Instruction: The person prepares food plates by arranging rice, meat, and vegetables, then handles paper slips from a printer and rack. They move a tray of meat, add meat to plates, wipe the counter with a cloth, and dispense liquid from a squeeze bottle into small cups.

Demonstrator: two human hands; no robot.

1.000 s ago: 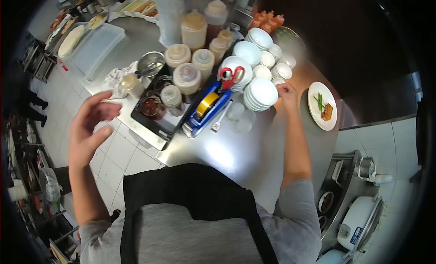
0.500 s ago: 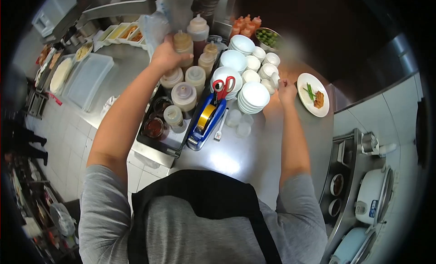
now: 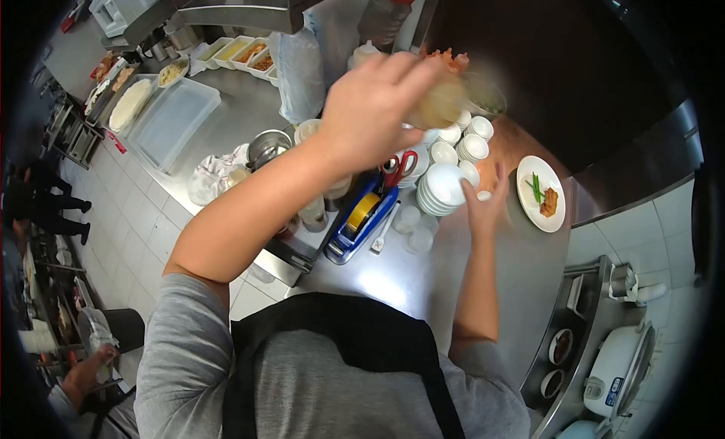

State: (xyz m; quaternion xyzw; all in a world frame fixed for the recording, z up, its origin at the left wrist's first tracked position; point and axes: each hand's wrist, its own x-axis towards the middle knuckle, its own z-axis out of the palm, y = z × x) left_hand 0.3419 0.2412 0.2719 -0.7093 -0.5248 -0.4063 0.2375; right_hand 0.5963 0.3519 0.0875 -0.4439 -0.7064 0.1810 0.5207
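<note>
My left hand [image 3: 377, 99], blurred by motion, is wrapped round a squeeze bottle [image 3: 439, 103] of yellowish-brown sauce. It lifts the bottle above the stacked bowls. My right hand [image 3: 487, 209] holds a small white sauce dish [image 3: 483, 197] between thumb and fingers, low over the counter. Just left of it stands a stack of larger white bowls [image 3: 444, 188], with small white dishes [image 3: 473, 147] stacked behind. An oval plate [image 3: 541, 194] with green stalks and a browned piece of food lies to the right. My left arm hides most of the bottle tray.
A blue tape dispenser [image 3: 353, 226], red-handled scissors [image 3: 400, 167], a brush [image 3: 385, 229] and clear cups [image 3: 420, 237] sit in front of the bowls. At left are a clear lid [image 3: 175, 123] and a metal pot [image 3: 269, 148]. A co-worker's hand [image 3: 98, 360] shows at lower left.
My left hand has lifted the squeeze bottle out of the tray and carried it right, over the bowls. My right hand has drawn the small dish away from the stacks, nearer to me.
</note>
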